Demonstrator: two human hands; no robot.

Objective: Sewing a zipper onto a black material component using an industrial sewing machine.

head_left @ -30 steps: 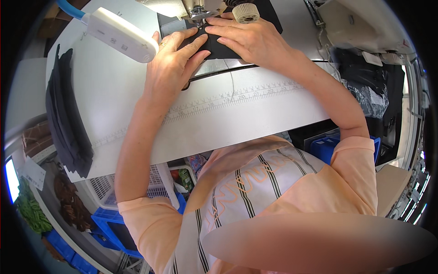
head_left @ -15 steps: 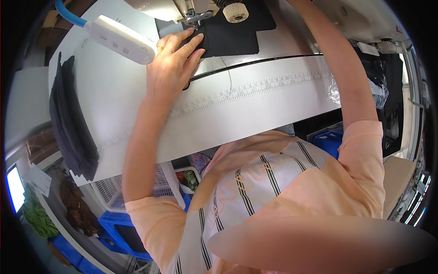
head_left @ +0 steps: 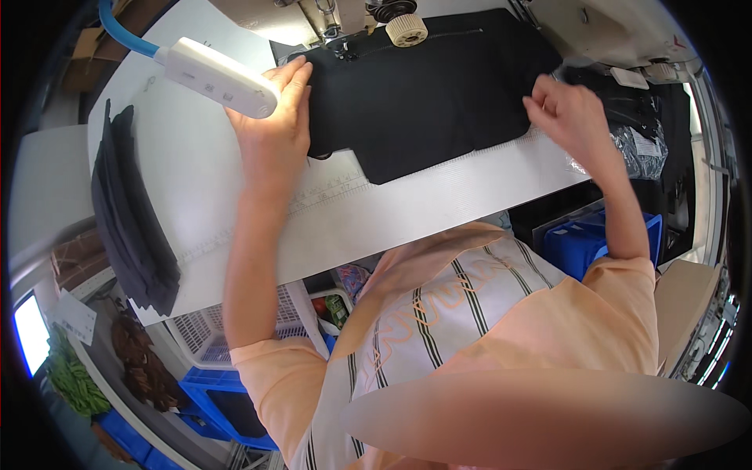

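Note:
A wide black fabric piece (head_left: 423, 102) lies across the bed of a sewing machine, with a notch in its near left edge. Its far left part sits by the needle and presser foot (head_left: 340, 48). My left hand (head_left: 278, 113) rests at the cloth's left edge, fingers stretched out and fingertips just left of the presser foot; the lamp hides part of it. At the cloth's right edge, my right hand (head_left: 570, 113) has its fingers curled in and closed on the fabric border. Its fingertips are partly hidden and slightly blurred.
A white lamp (head_left: 223, 78) on a blue flexible neck hangs over my left hand. Folded black fabric pieces (head_left: 133, 211) lie at the table's left. Plastic-wrapped dark goods (head_left: 638, 149) sit at the right. White (head_left: 204, 337) and blue (head_left: 568, 247) baskets stand below the table edge.
The black fabric has spread toward me and to the right, covering part of the table ruler. My right hand has come back from the far side to its right edge. My left hand shifted slightly left.

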